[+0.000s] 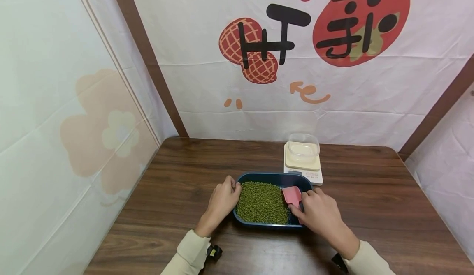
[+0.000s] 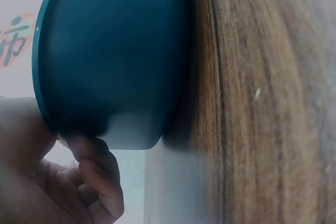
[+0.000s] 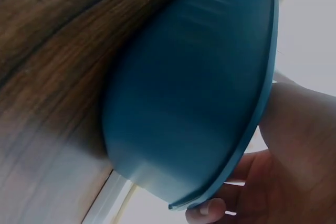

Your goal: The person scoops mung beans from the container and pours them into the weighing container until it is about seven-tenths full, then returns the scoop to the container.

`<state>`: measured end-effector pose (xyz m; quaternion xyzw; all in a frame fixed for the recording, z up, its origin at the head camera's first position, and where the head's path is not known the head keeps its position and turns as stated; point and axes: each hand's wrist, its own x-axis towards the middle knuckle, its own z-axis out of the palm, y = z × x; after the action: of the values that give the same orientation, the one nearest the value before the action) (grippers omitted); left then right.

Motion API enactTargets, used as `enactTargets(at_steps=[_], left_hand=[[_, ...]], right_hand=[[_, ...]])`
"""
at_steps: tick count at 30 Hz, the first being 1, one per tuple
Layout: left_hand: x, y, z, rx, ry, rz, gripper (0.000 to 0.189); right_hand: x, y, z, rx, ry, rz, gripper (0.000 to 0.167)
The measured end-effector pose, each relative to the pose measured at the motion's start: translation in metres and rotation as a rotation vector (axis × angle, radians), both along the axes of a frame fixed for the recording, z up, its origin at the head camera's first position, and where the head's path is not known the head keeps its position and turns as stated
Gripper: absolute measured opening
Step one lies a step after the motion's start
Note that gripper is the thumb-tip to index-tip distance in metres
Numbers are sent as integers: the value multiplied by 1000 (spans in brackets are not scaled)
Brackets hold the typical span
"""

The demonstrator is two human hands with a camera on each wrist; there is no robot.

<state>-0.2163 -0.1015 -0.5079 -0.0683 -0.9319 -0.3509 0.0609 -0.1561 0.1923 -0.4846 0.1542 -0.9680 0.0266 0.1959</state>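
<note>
left hand [image 1: 224, 197] + right hand [image 1: 322, 211] at one blue tray [image 1: 264, 225] on one table [image 1: 185, 180]
left fingers pinch tray's left rim; right fingers bent at right rim, thumb over one pink scoop [image 1: 291, 194] inside, can't tell which it grips. one bean heap [image 1: 261, 203] left of scoop. behind: one scale [image 1: 311, 179], one clear box [image 1: 303, 148] on top.

Printed cloth [image 1: 200, 73] spans the upper frame; a wooden table [image 1: 185, 172] occupies the lower part. Right of centre, a clear container [image 1: 303, 155] rests on a kitchen scale [image 1: 314, 177]; a flower print [image 1: 105, 133] shows at left.
</note>
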Motion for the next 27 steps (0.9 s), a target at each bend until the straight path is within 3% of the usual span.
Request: enactTargets(at_steps=[8,13,18,27], left_hand=[[-1,-1,-1,9,-59,-5,27],[-2,-1,-3,2,-71,10,32],[-4,-1,-4,8,-73,3,34],[-3,-4,-1,-5,-83,-7,34]], right_hand=[[-4,-6,1,3,53,30,53],[-5,-6,4,20,87,24,43],[-9,-2,11,52,145,74,34],[-15,13,31,96,-17,89,20]])
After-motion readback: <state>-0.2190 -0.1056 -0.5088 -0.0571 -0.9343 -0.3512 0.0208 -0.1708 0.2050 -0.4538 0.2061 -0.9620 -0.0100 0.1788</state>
